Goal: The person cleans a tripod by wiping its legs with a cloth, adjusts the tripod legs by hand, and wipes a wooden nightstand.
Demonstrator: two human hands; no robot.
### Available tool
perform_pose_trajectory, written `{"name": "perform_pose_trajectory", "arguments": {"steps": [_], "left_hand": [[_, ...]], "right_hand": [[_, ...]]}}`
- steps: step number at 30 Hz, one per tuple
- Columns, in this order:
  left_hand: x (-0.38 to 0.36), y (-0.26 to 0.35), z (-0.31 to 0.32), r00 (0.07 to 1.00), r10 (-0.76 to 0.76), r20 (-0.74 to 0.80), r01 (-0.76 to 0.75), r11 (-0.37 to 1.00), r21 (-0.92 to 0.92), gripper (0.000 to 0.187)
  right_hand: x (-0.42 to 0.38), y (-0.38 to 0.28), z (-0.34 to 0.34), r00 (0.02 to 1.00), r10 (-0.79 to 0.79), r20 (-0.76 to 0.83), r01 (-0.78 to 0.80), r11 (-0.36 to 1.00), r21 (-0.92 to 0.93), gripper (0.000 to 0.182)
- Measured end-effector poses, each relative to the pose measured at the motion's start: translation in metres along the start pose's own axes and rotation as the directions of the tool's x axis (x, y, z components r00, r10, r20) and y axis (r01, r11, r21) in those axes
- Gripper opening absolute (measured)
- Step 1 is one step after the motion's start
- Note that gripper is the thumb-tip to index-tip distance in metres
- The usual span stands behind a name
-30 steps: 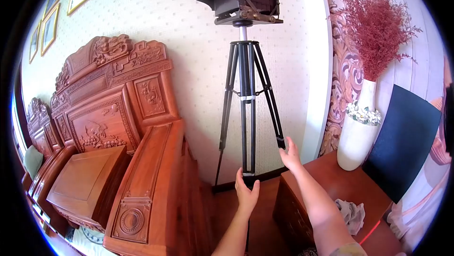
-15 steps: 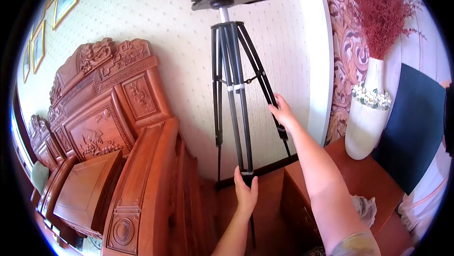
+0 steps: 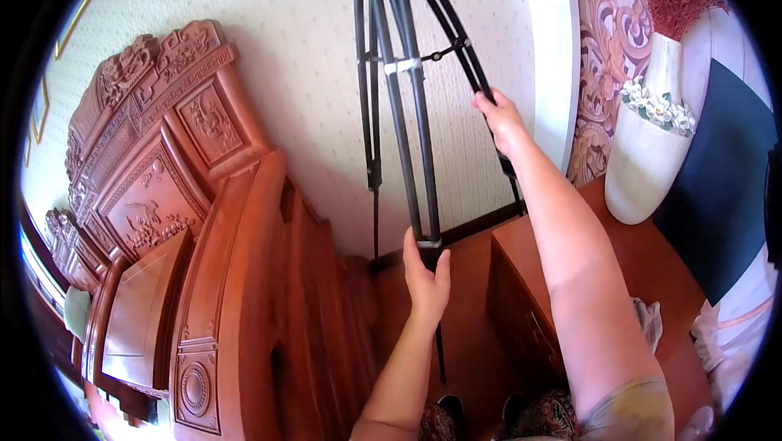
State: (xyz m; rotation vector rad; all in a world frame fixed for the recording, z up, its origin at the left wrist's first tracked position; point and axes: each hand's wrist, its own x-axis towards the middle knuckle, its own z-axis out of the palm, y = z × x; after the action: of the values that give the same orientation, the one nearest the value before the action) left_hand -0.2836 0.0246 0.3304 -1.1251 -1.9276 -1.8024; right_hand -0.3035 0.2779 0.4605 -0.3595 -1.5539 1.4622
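Head view: both hands on a tripod (image 3: 405,83) standing by the wall.
Left hand (image 3: 425,276) clamped on the front leg's lower collar; right hand (image 3: 501,119) clamped on the right leg. Tripod top cut off; feet hidden behind the cabinet (image 3: 521,278).

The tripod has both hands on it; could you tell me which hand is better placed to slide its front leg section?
Probably the left hand: it wraps the tripod's front leg at the silver collar. The right hand grips the rear leg higher up.
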Motion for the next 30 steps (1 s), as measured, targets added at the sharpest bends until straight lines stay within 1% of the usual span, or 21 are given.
{"name": "perform_pose_trajectory", "arguments": {"steps": [1,2,4,5,8,9,10,12,14,15,16,18,20,21,22,24,25,26,27,28,30], "left_hand": [[0.001,0.001,0.002,1.0,-0.001,0.007,0.001,1.0,-0.026,0.059],[0.003,0.001,0.004,1.0,0.004,0.012,-0.003,0.999,-0.053,0.059],[0.006,-0.004,0.009,1.0,0.02,0.006,-0.02,0.998,-0.051,0.058],[0.009,-0.005,0.011,1.0,0.021,0.011,-0.021,0.999,-0.044,0.058],[0.018,-0.006,0.015,1.0,0.01,0.023,-0.008,0.998,-0.066,0.059],[0.021,-0.008,0.015,0.999,-0.016,0.046,0.02,0.996,-0.087,0.06],[0.023,-0.009,0.016,0.997,-0.044,0.071,0.051,0.993,-0.108,0.061],[0.029,-0.016,0.021,0.998,-0.029,0.063,0.035,0.996,-0.085,0.062],[0.034,-0.013,0.024,0.996,0.006,0.09,0.004,0.994,-0.108,0.063],[0.034,-0.009,0.022,0.996,0.006,0.09,0.0,0.998,-0.061,0.061],[0.035,-0.011,0.021,0.996,-0.001,0.092,0.007,0.998,-0.066,0.061],[0.036,-0.015,0.015,0.977,-0.075,0.199,0.109,0.98,-0.167,0.058],[0.038,-0.019,0.01,0.971,-0.037,0.238,0.119,0.933,-0.339,0.045],[0.042,-0.022,0.004,0.967,-0.091,0.236,0.16,0.943,-0.293,0.042],[0.047,-0.027,-0.002,0.962,-0.145,0.232,0.203,0.947,-0.248,0.041],[0.06,-0.032,-0.011,0.898,-0.293,0.329,0.409,0.831,-0.376,0.041],[0.068,-0.036,-0.013,0.9,-0.314,0.302,0.417,0.823,-0.385,0.041],[0.075,-0.042,-0.016,0.9,-0.337,0.276,0.425,0.816,-0.391,0.041],[0.082,-0.057,-0.017,0.898,-0.365,0.244,0.434,0.82,-0.372,0.041],[0.09,-0.074,-0.017,0.896,-0.39,0.213,0.443,0.824,-0.353,0.042],[0.104,-0.094,-0.018,0.87,-0.463,0.172,0.492,0.84,-0.23,0.044]], "right_hand": [[0.001,0.001,-0.004,1.0,0.002,-0.01,-0.001,0.998,0.057,0.023],[0.002,0.001,-0.007,1.0,0.003,-0.009,-0.002,0.999,0.054,0.023],[0.004,0.001,-0.011,0.999,-0.053,0.008,0.052,0.993,0.108,0.021],[0.008,0.002,-0.014,1.0,-0.017,0.018,0.014,0.992,0.128,0.02],[0.008,-0.003,-0.013,1.0,-0.007,-0.004,0.007,0.992,0.13,0.02],[0.008,-0.003,-0.012,0.997,-0.056,-0.051,0.062,0.991,0.119,0.016],[0.009,-0.003,-0.012,0.997,-0.059,-0.05,0.064,0.991,0.12,0.016],[0.01,-0.003,-0.015,0.994,-0.077,-0.08,0.09,0.981,0.171,0.016],[0.012,-0.003,-0.019,0.992,-0.079,-0.097,0.092,0.986,0.138,0.018],[0.015,-0.003,-0.022,0.996,-0.059,-0.069,0.066,0.992,0.106,0.02],[0.018,-0.002,-0.025,0.998,-0.036,-0.043,0.039,0.997,0.072,0.021],[0.02,-0.001,-0.027,1.0,-0.003,-0.029,0.004,0.999,0.04,0.024],[0.019,-0.001,-0.027,0.999,-0.005,-0.05,0.006,1.0,0.007,0.026],[0.018,-0.002,-0.027,0.998,-0.009,-0.056,0.007,0.999,-0.044,0.032],[0.014,-0.003,-0.027,0.998,0.0,-0.056,-0.003,0.999,-0.052,0.032],[0.005,-0.006,-0.025,0.972,-0.185,-0.144,0.159,0.971,-0.176,0.038],[-0.001,-0.008,-0.025,0.91,-0.272,-0.312,0.098,0.874,-0.477,0.042],[-0.009,-0.007,-0.026,0.836,-0.388,-0.387,0.16,0.848,-0.505,0.043],[-0.027,-0.011,-0.022,0.851,-0.36,-0.381,0.253,0.919,-0.304,0.044],[-0.052,-0.019,-0.015,0.865,-0.335,-0.373,0.327,0.941,-0.086,0.044],[-0.108,-0.032,0.006,0.976,-0.14,-0.165,0.145,0.989,0.023,0.045]]}}
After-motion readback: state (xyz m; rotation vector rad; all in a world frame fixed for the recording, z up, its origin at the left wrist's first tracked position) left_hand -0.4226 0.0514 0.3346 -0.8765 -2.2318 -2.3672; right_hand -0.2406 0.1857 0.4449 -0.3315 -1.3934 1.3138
